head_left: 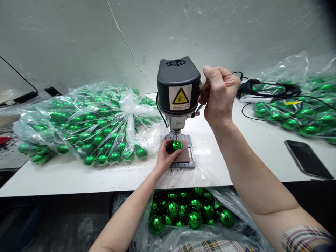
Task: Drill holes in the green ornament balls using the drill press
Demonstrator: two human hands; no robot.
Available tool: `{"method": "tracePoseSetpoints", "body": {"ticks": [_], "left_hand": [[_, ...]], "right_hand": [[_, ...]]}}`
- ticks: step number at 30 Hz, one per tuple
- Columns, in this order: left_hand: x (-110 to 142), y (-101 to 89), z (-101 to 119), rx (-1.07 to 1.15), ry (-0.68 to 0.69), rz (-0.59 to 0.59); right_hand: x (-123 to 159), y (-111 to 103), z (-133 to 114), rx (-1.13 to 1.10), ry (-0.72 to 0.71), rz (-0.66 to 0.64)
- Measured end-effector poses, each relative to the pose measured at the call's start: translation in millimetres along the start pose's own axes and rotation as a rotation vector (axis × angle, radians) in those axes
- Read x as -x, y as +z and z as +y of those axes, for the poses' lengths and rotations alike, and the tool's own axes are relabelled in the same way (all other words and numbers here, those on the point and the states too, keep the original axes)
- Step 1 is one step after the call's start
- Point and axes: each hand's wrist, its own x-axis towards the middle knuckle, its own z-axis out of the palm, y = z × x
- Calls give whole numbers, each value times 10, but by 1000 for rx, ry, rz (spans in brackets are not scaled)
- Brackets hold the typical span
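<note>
My left hand [167, 154] is closed around a shiny green ball ornament [177, 145], holding it on a brown pad [185, 154]. The pad lies on the grey base of a small bench drill press [179, 87], whose thin bit comes down to the top of the ball. Whether the bit has entered the ball I cannot tell. Up beside the black motor housing, my right hand [222, 89] grips the drill press lever [200, 109]; most of the lever is hidden by the fingers.
A clear plastic bag of green balls [89, 126] lies left of the drill press. Another bag [304, 115] is at the right, with black cables across it. A phone [307, 159] rests near the table's [86, 180] front edge. Below sits an open bag of balls [194, 218].
</note>
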Motion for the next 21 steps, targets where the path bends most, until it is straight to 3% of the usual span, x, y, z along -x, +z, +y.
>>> {"method": "tracePoseSetpoints", "body": {"ticks": [8, 15, 21], "left_hand": [[5, -21, 6, 38, -37, -42], [-15, -31, -2, 104, -44, -71], [-14, -39, -32, 74, -28, -74]], "right_hand": [[44, -62, 22, 123, -77, -51], [435, -218, 45, 114, -193, -9], [684, -360, 225, 17, -402, -55]]}}
